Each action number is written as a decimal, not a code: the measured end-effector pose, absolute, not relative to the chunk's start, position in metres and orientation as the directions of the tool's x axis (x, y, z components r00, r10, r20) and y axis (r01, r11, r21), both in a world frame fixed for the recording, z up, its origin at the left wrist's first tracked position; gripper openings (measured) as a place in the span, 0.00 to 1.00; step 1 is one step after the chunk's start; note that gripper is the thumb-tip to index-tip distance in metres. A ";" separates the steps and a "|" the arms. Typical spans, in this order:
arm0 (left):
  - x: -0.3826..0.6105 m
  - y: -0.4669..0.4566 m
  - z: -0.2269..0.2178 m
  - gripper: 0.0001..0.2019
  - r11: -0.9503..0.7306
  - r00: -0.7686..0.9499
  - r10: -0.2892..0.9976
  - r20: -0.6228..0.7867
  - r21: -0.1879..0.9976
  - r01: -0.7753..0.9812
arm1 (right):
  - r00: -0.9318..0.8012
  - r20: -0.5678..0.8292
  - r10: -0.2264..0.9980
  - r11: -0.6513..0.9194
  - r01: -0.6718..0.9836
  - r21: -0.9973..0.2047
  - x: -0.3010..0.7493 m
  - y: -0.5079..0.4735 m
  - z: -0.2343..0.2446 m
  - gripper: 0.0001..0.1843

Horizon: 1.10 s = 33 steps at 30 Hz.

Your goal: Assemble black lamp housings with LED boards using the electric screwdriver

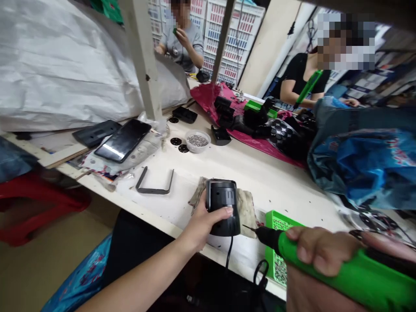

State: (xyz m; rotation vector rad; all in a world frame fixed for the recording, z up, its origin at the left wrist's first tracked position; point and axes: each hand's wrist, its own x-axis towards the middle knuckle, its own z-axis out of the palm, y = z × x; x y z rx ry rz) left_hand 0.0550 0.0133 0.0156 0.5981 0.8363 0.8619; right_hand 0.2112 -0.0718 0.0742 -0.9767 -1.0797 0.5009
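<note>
My left hand (208, 219) grips a black plastic device housing (224, 203) with a black cable running from its lower end. The housing rests over a stained cloth (246, 210) near the table's front edge. In my right hand (325, 249) is a green electric screwdriver (351, 277), its fingers wrapped round the body. The thin bit points left and is apart from the housing. Just left of the screwdriver, a green tray (271, 251) holds many small screws. A black U-shaped bracket (154, 190) lies left of the housing.
A bowl of small metal parts (197, 142) stands behind, beside black discs (176, 141). A smartphone (123, 141) lies at the left by a post (143, 56). Black parts pile on a pink sheet (250, 139). A blue bag (364, 156) bulges at the right. Two people sit across the table.
</note>
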 end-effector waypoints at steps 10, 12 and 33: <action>0.059 0.008 0.017 0.37 0.488 0.341 0.868 -0.362 0.753 -0.442 | 0.534 0.542 0.649 0.653 -0.026 -0.757 0.176 -0.036 0.075 0.28; 0.060 0.007 0.016 0.39 0.463 0.306 0.884 -0.353 0.756 -0.463 | 0.552 0.528 0.646 0.658 -0.051 -0.751 0.177 -0.034 0.074 0.27; 0.055 0.002 0.016 0.40 0.496 0.353 0.858 -0.373 0.781 -0.380 | 0.594 0.529 0.606 0.736 -0.167 -0.656 0.198 -0.036 0.094 0.30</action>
